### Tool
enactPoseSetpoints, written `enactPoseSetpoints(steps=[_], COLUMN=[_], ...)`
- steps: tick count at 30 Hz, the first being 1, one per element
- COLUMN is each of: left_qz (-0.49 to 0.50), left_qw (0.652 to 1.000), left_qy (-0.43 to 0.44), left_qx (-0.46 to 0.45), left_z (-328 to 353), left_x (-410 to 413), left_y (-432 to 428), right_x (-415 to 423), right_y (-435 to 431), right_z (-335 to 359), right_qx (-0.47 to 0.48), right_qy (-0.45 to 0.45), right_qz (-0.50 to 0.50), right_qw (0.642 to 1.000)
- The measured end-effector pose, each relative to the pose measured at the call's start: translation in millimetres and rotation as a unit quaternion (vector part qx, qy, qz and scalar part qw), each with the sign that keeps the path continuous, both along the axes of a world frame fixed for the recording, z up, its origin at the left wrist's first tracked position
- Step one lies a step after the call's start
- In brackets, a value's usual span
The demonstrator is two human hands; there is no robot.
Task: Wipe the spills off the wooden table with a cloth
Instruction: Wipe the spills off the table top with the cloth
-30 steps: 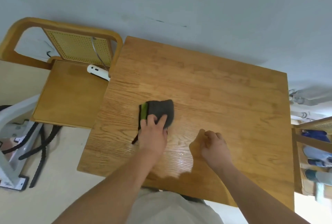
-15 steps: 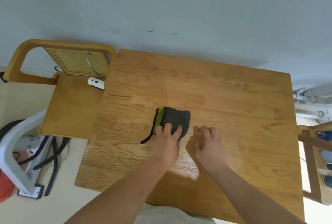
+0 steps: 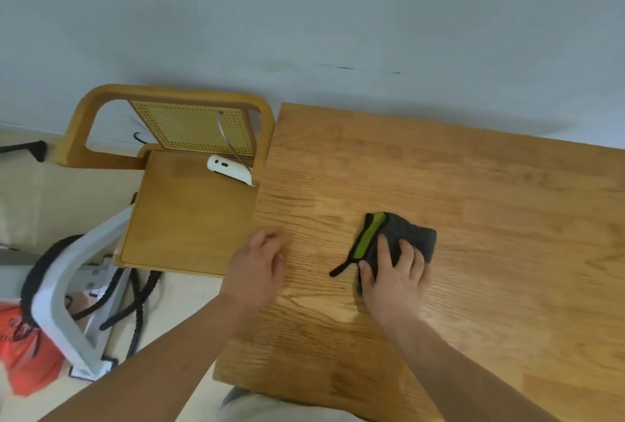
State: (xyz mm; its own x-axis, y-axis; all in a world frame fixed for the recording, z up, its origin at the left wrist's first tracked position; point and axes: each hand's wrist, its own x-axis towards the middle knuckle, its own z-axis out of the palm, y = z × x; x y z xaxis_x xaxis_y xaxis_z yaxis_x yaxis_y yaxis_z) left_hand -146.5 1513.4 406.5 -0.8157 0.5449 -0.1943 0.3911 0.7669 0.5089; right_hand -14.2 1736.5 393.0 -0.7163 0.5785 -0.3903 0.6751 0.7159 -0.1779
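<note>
Cloth (image 3: 407, 232) under my right hand (image 3: 394, 281): dark grey, lime-green stripe, black loop. Desk (image 3: 507, 218) around my hands: honey-brown, streaked darker grain. Chair (image 3: 186, 218) beyond my left hand (image 3: 255, 269): same tan wood, back yellow perforated mesh. Bag (image 3: 20, 354) far left of it: orange-red.

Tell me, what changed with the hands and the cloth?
The cloth changed hands. The left hand, which pressed it before, let go and moved left to the edge of the table. The right hand, empty before, now presses the cloth with spread fingers. The cloth stays folded on the table; the chair is unchanged.
</note>
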Motion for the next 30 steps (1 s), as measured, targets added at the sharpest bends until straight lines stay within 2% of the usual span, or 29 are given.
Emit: enactPoseSetpoints(steps=[2, 4, 10, 13, 16, 18, 20, 21, 22, 24, 26, 28, 30], left_qz=[0.003, 0.026, 0.071, 0.058, 0.028, 0.003, -0.007, -0.003, 0.007, 0.04, 0.083, 0.112, 0.124], left_qw=[1.0, 1.0, 0.997, 0.998, 0.999, 0.999, 0.999, 0.999, 0.999, 0.999, 0.996, 0.992, 0.99], left_qy=[-0.005, -0.013, -0.029, -0.03, -0.038, -0.038, -0.032, -0.03, -0.03, -0.029, -0.036, -0.052, -0.06], left_qx=[0.002, -0.007, -0.023, -0.015, 0.003, 0.012, 0.018, 0.021, 0.023, 0.019, 0.0, -0.02, -0.027], left_z=[-2.6, -3.7, -2.5, -6.3, -11.3, -11.3, -9.1, -8.2, -7.3, -5.9, -5.2, -5.3, -5.6], left_x=[-11.5, -23.1, -53.2, -62.7, -71.9, -77.6, -84.4, -88.3, -92.6, -102.0, -108.0, -105.7, -98.3], left_y=[-25.0, -48.5, -91.8, -89.2, -75.5, -62.9, -52.1, -48.4, -45.9, -46.4, -54.2, -67.0, -79.7], right_x=[-26.4, -55.3, -85.7, -59.6, -43.0, -56.2, -83.9, -99.7, -115.3, -141.1, -158.0, -163.6, -157.1], right_y=[-29.1, -64.8, -147.2, -128.5, -73.3, -34.4, -7.5, -0.4, 2.0, -11.2, -50.0, -96.3, -128.6], right_z=[-3.7, -6.2, -10.6, -11.4, -11.4, -10.5, -11.6, -11.6, -12.0, -13.8, -12.4, -11.1, -12.2], right_qx=[0.003, 0.004, 0.01, 0.018, 0.027, 0.02, 0.009, 0.012, 0.017, 0.034, 0.047, 0.052, 0.046], right_qy=[0.008, 0.035, 0.071, 0.066, 0.067, 0.066, 0.068, 0.064, 0.057, 0.067, 0.079, 0.078, 0.083], right_qz=[-0.03, -0.012, 0.207, 0.366, 0.528, 0.587, 0.612, 0.608, 0.584, 0.461, 0.276, 0.163, 0.15], right_qw=[1.0, 0.999, 0.976, 0.928, 0.846, 0.806, 0.788, 0.791, 0.81, 0.884, 0.957, 0.982, 0.984])
